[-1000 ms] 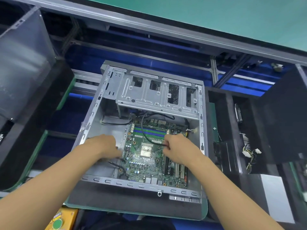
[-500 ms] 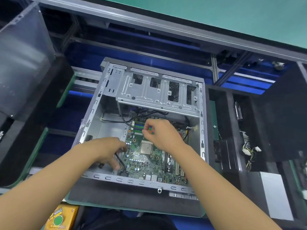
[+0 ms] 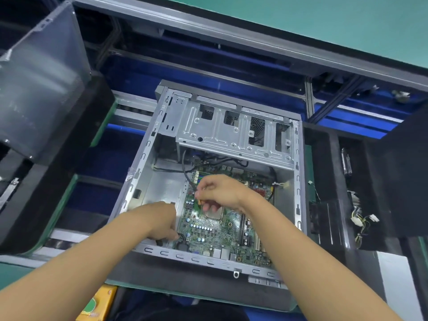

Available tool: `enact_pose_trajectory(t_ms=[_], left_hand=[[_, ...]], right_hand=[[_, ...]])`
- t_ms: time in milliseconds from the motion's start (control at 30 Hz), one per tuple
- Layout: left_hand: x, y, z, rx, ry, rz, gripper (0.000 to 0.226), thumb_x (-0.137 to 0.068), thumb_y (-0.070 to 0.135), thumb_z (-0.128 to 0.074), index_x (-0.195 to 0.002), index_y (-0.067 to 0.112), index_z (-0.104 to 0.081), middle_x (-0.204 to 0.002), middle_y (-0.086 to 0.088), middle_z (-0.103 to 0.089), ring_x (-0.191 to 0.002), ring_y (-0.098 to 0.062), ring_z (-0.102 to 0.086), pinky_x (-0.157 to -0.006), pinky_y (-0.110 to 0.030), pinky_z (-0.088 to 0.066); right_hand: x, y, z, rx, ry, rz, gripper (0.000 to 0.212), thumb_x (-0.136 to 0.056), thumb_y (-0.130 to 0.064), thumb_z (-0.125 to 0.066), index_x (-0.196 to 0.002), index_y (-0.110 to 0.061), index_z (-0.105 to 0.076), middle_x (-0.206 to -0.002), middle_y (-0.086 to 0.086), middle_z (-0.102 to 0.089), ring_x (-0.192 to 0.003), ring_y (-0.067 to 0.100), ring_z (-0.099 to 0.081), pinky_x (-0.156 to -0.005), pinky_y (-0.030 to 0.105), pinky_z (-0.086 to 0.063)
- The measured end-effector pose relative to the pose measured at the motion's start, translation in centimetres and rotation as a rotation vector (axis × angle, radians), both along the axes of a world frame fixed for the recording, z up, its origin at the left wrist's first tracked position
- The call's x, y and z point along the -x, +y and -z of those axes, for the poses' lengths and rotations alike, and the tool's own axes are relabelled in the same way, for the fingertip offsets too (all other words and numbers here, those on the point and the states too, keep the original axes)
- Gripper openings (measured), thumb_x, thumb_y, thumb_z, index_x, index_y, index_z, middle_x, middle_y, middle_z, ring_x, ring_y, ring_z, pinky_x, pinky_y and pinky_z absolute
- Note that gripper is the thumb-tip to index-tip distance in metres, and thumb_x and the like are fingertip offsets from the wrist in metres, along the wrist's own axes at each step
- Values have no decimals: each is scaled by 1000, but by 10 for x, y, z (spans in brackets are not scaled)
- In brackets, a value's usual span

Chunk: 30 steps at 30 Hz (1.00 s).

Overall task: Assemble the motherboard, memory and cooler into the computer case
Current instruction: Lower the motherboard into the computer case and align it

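Motherboard (image 3: 220,235) lies flat on the floor of the computer case (image 3: 298,205), open side up, drive cage (image 3: 231,140) at the far end. CPU socket (image 3: 214,214) bare, no cooler on it; no memory sticks seen, though the right hand hides part of the board. Right hand (image 3: 222,193) over the board's middle, thumb and fingertips pinching a small orange piece (image 3: 200,201) just above the socket; too small to tell what it is. Black cable (image 3: 185,167) runs from the far end down under that hand. Left hand (image 3: 159,221) at the board's near left corner, fingers curled down beside a black plug (image 3: 181,243); cannot tell whether it grips or only touches. Step, by my reading: cable work on the seated board, before memory and cooler. Next move calls for lining the piece up squarely with its header, a light push, cables kept off the socket
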State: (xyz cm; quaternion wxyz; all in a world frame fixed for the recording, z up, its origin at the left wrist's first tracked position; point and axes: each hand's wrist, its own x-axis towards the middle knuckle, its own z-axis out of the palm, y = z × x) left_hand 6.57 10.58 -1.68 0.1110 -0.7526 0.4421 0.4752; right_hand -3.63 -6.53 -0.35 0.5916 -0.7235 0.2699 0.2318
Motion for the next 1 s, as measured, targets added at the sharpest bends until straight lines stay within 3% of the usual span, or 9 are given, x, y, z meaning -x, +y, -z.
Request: enact_pose_trajectory(t_ms=[100,200,300,367,433,533,633,867,1000], left_hand=[[-3,-1,2,6,30,-12,16,-89,29,-68,-96,17,-77,-77,8,-71,-62,-6,-64,-60,-20,-50],[1,0,7,-6,57,-12,22,-85,25,-71,-105,19,-70,-93,6,-68,-85,-14,-67,-77,-29,-54],[1,5,12,-26,84,-7,20,-82,22,-69,-102,19,-68,-96,0,-69,-87,-19,-70,-75,-33,-55],[-1,6,13,-23,90,-10,14,-84,23,-67,-98,19,-70,-91,0,-72,-84,-19,-71,-79,-36,-57],[-2,4,12,-6,80,3,11,-87,23,-64,-95,19,-70,-90,0,-72,-84,-19,-71,-80,-36,-57],[0,2,9,20,45,51,12,-89,25,-61,-98,20,-68,-87,4,-65,-82,-17,-64,-62,-28,-48],[0,3,7,45,30,57,13,-91,25,-60,-99,20,-70,-73,10,-56,-67,-9,-54,-54,-23,-37],[-1,3,7,67,32,37,17,-93,28,-62,-94,19,-76,-71,7,-63,-67,-12,-58,-72,-31,-53],[-1,0,5,54,22,18,20,-93,28,-58,-90,19,-76,-78,4,-70,-76,-15,-65,-79,-36,-57]], right_hand=[[-6,2,6,72,-141,158,4,-97,-12,-66,-94,-11,-63,-81,6,-69,-65,13,-69,-65,29,-58],[-11,0,14,435,-208,2,8,-95,-23,-70,-92,-17,-66,-100,2,-65,-83,17,-65,-82,30,-53],[-9,-1,19,551,-166,-106,8,-96,-26,-67,-92,-20,-65,-97,-5,-61,-73,3,-52,-71,21,-42],[-6,-3,22,538,-143,-86,6,-96,-27,-67,-92,-23,-65,-88,-10,-63,-66,-2,-49,-61,11,-38],[-5,-1,22,468,-137,-64,4,-96,-26,-68,-92,-26,-65,-90,-9,-66,-73,1,-57,-67,11,-43],[-6,2,21,419,-118,-61,2,-96,-24,-68,-98,-24,-68,-92,-6,-70,-86,10,-66,-76,21,-53],[-9,4,21,390,-118,-65,3,-95,-21,-67,-98,-20,-69,-87,-7,-67,-77,6,-61,-67,14,-48],[-16,-2,18,355,-114,76,8,-96,-18,-66,-103,-16,-66,-96,6,-73,-81,16,-65,-74,25,-53],[-16,3,19,269,-90,79,11,-97,-18,-66,-108,-19,-66,-95,8,-75,-69,11,-64,-69,33,-57]])
